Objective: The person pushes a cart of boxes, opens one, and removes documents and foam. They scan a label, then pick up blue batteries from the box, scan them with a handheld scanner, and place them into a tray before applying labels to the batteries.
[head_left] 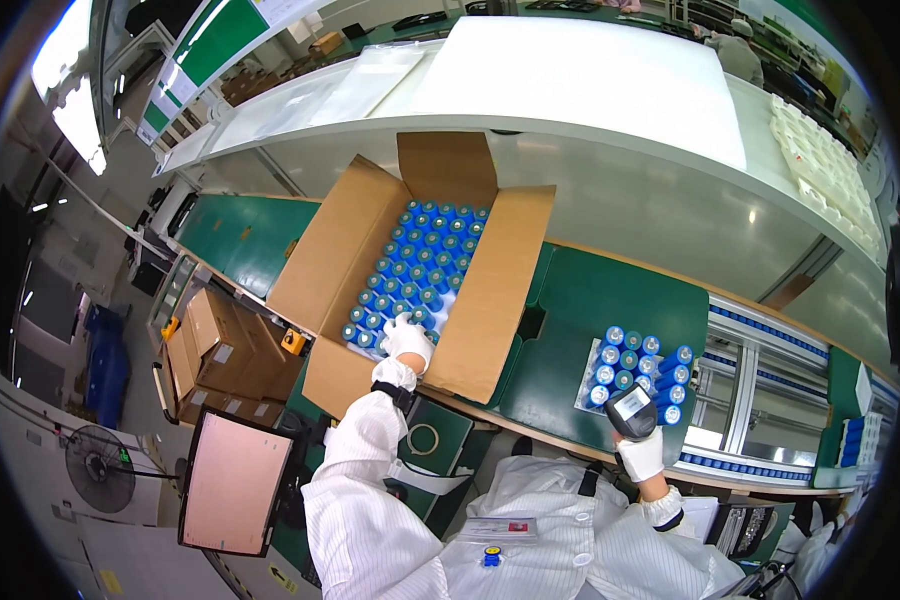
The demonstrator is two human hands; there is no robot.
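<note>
My left hand (407, 340), in a white glove, reaches into the near end of an open cardboard box (505, 290). Its fingers bend down around the top of a blue cylindrical battery cell, which they partly hide. Rows of similar battery cells (410, 270) stand upright in the box, with white packing showing at the near right. My gloved right hand (643, 455) is closed around a dark handheld scanner (632, 412) with a small lit screen. Just beyond the scanner, a group of blue battery cells (628, 360) stands on a pale tray, with several more lying along its right side.
Under the cells is a green worktop (580, 300). To its right runs a metal conveyor frame (745, 380). A white shelf (580, 80) spans the back. Cardboard cartons (220, 345), a monitor (238, 480) and a fan (100, 467) stand at the left.
</note>
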